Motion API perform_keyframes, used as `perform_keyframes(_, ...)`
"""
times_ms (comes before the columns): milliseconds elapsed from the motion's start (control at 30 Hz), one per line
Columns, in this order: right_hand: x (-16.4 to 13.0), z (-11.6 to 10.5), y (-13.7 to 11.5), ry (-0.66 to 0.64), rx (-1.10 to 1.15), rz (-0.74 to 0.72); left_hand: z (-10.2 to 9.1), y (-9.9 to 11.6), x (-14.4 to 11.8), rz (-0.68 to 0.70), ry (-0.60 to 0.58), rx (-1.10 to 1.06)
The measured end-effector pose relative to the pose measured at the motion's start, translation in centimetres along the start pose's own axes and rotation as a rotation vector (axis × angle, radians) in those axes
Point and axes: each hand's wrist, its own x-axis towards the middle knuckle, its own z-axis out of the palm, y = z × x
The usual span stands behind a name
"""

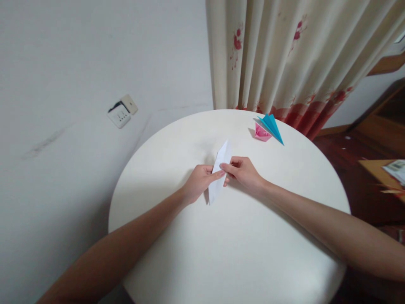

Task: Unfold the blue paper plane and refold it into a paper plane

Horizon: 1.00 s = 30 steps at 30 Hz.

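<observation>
A round white table fills the lower view, seen from above by the person seated at it. A pale wall is beyond the left hand; a cream curtain with red flowers hangs beyond the right hand, past the far edge of the table.

Both forearms reach in from the near edge and meet at the middle of the table. Between the hands stands a white paper, folded into a long narrow diamond with points at the far and near ends. The left hand pinches its left edge, fingers pressed together against the paper. The right hand pinches the right edge near the middle, thumb and forefinger closed on it.

The step in hand appears to be narrowing or creasing a flap of this origami shape. The next move likely calls for aligning the edges evenly and pressing the crease flat without tearing the tips.

Beyond the right hand, near the table's far edge, a blue fold leans on a pink fold, touching it.
</observation>
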Motion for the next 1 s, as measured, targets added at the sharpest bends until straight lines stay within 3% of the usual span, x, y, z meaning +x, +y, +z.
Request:
perform_keyframes(133,-0.4,0.2,-0.1,-0.021,0.063,0.054,0.0,0.1,0.0,-0.012,-0.054,0.001)
perform_keyframes(400,0.7,-1.4,0.2,0.216,-0.087,-0.026,0.0,-0.4,-0.1,-0.059,-0.151,0.027)
perform_keyframes(467,0.8,-1.4,0.3,0.175,-0.139,-0.017,0.1,-0.1,0.0,0.006,-0.114,0.043)
perform_keyframes(567,0.4,-0.9,0.3,-0.028,-0.223,-0.025,0.2,0.5,0.1,0.188,0.038,0.046)
perform_keyframes(667,-0.4,-0.2,0.1,-0.206,-0.268,-0.052,0.1,0.9,0.2,0.252,0.103,0.015)
perform_keyframes(833,-0.9,0.4,-0.1,-0.142,-0.273,-0.061,-0.1,0.4,0.4,0.289,0.212,-0.028)
perform_keyframes(1000,-1.3,0.8,-0.3,-0.129,-0.181,0.069,0.0,0.2,0.5,0.339,0.244,-0.054)
